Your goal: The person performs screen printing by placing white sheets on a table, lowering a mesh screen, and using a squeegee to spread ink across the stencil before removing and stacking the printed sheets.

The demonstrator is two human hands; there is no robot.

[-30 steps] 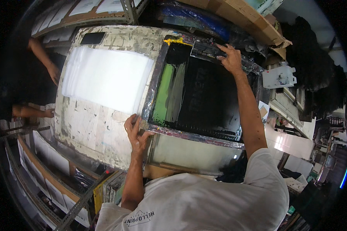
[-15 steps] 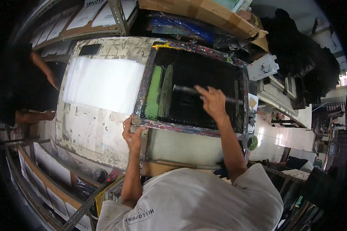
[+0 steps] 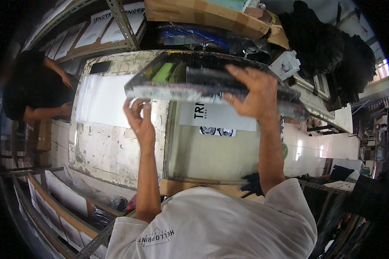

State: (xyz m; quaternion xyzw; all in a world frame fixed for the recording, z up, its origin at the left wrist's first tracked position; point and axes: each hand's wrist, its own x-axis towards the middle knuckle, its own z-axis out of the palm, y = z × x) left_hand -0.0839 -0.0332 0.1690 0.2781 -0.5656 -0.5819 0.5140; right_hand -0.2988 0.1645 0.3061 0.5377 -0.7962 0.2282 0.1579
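Note:
A dark screen printing frame (image 3: 181,93) is tilted up, its near edge raised off the board. Green ink (image 3: 163,72) lies at the left on its mesh. My left hand (image 3: 140,125) is just under the frame's near left corner, fingers apart, tips at or close to the edge. My right hand (image 3: 259,93), blurred, grips the near rim farther right, thumb outside and fingers over the inner side. A blurred dark bar (image 3: 207,74), likely the squeegee, lies by its fingertips. Below the frame, a white sheet with black print (image 3: 227,116) is partly hidden by the frame.
White sheets (image 3: 101,103) lie on the stained board (image 3: 112,144) at the left. A co-worker's hands (image 3: 67,95) are beyond its left end. Metal shelving (image 3: 127,26) stands at the back left, a cardboard box (image 3: 207,17) at the back. A dark cloth (image 3: 251,184) lies near me.
The frame has swung up from lying flat, uncovering the printed sheet. My left hand's hold on the corner has loosened. My right hand has shifted right from the squeegee to the near rim.

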